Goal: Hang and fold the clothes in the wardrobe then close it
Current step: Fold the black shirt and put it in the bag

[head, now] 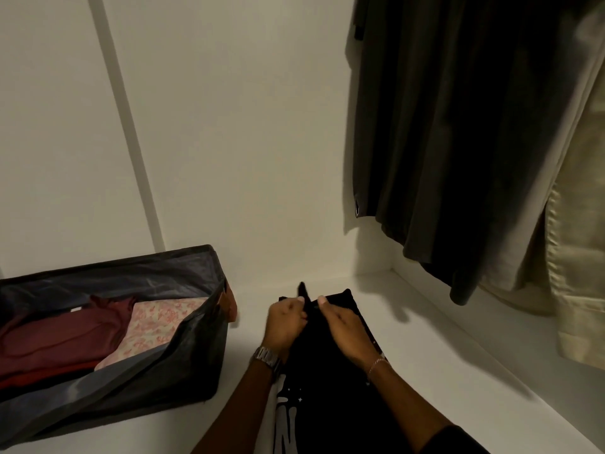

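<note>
White wardrobe shelf (442, 371) carries a black garment (330, 388). Left hand (284, 322) and right hand (347, 332) both pinch its far edge.

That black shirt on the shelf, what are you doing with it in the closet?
A person is folding the black shirt on the white shelf. The left hand and the right hand both pinch its far edge, close together. To the left sits a fabric box holding a folded maroon top and a pink patterned cloth. A dark shirt and a cream shirt hang on the right.
</note>
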